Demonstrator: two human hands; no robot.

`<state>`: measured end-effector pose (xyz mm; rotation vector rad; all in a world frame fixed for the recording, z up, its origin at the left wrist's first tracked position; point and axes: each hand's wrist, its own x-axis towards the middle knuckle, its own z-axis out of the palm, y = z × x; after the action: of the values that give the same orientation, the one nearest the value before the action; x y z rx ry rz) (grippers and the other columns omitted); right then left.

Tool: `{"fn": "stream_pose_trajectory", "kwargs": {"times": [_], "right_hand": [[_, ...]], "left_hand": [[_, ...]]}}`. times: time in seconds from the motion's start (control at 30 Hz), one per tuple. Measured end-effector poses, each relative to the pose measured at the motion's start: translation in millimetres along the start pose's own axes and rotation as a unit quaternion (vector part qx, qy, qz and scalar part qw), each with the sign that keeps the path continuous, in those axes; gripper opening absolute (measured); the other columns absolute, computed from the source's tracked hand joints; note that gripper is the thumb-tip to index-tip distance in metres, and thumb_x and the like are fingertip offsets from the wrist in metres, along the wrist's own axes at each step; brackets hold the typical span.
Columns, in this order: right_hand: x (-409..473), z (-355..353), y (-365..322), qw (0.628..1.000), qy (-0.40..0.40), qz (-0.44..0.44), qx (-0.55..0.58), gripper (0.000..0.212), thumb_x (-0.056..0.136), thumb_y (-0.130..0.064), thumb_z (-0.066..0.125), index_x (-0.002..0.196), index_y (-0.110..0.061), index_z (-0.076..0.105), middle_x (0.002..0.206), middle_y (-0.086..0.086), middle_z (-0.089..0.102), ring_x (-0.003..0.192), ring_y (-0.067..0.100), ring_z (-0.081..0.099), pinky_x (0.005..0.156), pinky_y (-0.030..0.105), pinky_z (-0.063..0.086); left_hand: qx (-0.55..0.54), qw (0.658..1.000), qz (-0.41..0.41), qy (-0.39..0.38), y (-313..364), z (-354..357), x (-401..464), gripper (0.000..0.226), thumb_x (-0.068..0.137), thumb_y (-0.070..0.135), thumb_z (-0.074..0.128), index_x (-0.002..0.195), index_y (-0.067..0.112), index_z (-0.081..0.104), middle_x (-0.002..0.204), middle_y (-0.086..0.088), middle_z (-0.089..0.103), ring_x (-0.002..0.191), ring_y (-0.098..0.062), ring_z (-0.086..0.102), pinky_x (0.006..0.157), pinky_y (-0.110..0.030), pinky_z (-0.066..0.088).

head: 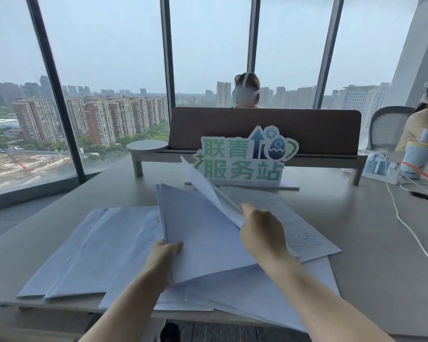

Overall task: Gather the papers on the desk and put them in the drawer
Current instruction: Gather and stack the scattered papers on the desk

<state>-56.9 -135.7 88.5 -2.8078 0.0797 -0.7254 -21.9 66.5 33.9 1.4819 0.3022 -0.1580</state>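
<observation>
Standing by the desk here: loose printer sheets are fanned out all over the near edge, overlapping, some hanging off. The left hand pinches the lifted stack at its left edge, and the right hand has its fingers closed on 1 curling sheet. This stuff looks light, floppy and slippery, so I'd square it up and hold both long edges. Can't see any drawer from here.

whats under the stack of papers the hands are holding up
More loose sheets lie spread on the desk beneath the lifted stack, fanning out left and right. Whatever sits directly below the stack is covered.
</observation>
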Motion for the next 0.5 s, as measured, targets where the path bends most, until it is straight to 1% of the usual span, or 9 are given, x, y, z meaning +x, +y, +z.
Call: {"fn": "stream_pose_trajectory", "kwargs": {"times": [0.07,0.1,0.17,0.2,0.27,0.33,0.4,0.43,0.5], "right_hand": [[-6,11,-14,0.999,-0.027,-0.027,0.005,0.023,0.083,0.006,0.044,0.096,-0.011,0.053,0.069,0.007,0.052,0.067,0.034,0.052,0.054,0.032,0.034],[-9,17,-20,0.998,-0.042,-0.035,0.010,0.029,0.083,0.005,0.043,0.103,-0.011,0.056,0.072,0.008,0.058,0.067,0.034,0.054,0.055,0.032,0.035],[-13,28,-28,0.996,-0.070,-0.045,0.020,0.036,0.083,0.004,0.042,0.110,-0.013,0.057,0.081,0.011,0.067,0.071,0.035,0.059,0.057,0.032,0.038],[-15,34,-32,0.995,-0.081,-0.052,0.026,0.037,0.083,0.004,0.042,0.112,-0.014,0.057,0.084,0.011,0.068,0.073,0.034,0.061,0.058,0.032,0.038],[-18,42,-37,0.993,-0.100,-0.062,0.032,0.039,0.084,0.001,0.043,0.115,-0.017,0.056,0.086,0.011,0.069,0.074,0.033,0.063,0.058,0.032,0.040],[-20,48,-40,0.990,-0.119,-0.068,0.028,0.038,0.084,-0.001,0.044,0.116,-0.018,0.056,0.085,0.011,0.069,0.074,0.035,0.062,0.058,0.031,0.039],[-21,51,-42,0.986,-0.142,-0.080,0.026,0.037,0.085,-0.004,0.046,0.118,-0.019,0.055,0.088,0.011,0.069,0.077,0.035,0.063,0.058,0.032,0.041],[-22,52,-43,0.983,-0.158,-0.087,0.032,0.037,0.086,-0.008,0.047,0.121,-0.020,0.055,0.092,0.012,0.070,0.082,0.035,0.064,0.061,0.033,0.045],[-23,50,-46,0.975,-0.199,-0.095,0.041,0.044,0.089,-0.025,0.052,0.133,-0.026,0.050,0.106,0.009,0.070,0.096,0.033,0.065,0.075,0.036,0.051]], "left_hand": [[-0.004,1.000,-0.013,-0.006,0,-2,0,0.018,0.093,0.005,0.054,0.111,0.001,0.057,0.090,-0.020,0.066,0.079,-0.036,0.064,0.078,-0.049,0.054],[-0.009,1.000,-0.020,-0.008,1,-2,-2,0.021,0.096,0.008,0.052,0.114,0.000,0.056,0.092,-0.020,0.066,0.081,-0.036,0.064,0.077,-0.049,0.054],[-0.033,0.999,-0.035,-0.009,2,-4,-4,0.028,0.100,0.019,0.048,0.118,-0.001,0.055,0.091,-0.019,0.066,0.080,-0.034,0.064,0.068,-0.042,0.053],[-0.048,0.998,-0.047,-0.008,3,-5,-4,0.033,0.101,0.027,0.044,0.117,-0.001,0.055,0.090,-0.019,0.066,0.078,-0.033,0.064,0.064,-0.039,0.052],[-0.072,0.995,-0.064,-0.018,6,-5,-7,0.044,0.101,0.043,0.037,0.105,0.004,0.058,0.086,-0.017,0.067,0.075,-0.031,0.065,0.057,-0.035,0.049],[-0.093,0.992,-0.080,-0.035,8,-6,-4,0.052,0.098,0.056,0.032,0.092,0.011,0.059,0.085,-0.015,0.067,0.077,-0.031,0.066,0.057,-0.036,0.048],[-0.104,0.988,-0.102,-0.058,10,-7,-2,0.057,0.094,0.063,0.033,0.089,0.013,0.060,0.087,-0.017,0.068,0.082,-0.032,0.066,0.062,-0.039,0.049],[-0.105,0.986,-0.108,-0.065,11,-9,-1,0.057,0.092,0.064,0.038,0.095,0.012,0.062,0.090,-0.019,0.069,0.085,-0.033,0.067,0.065,-0.041,0.051],[-0.094,0.986,-0.112,-0.082,13,-10,-1,0.058,0.088,0.060,0.051,0.113,0.008,0.059,0.101,-0.023,0.070,0.090,-0.036,0.069,0.067,-0.041,0.054]]}}
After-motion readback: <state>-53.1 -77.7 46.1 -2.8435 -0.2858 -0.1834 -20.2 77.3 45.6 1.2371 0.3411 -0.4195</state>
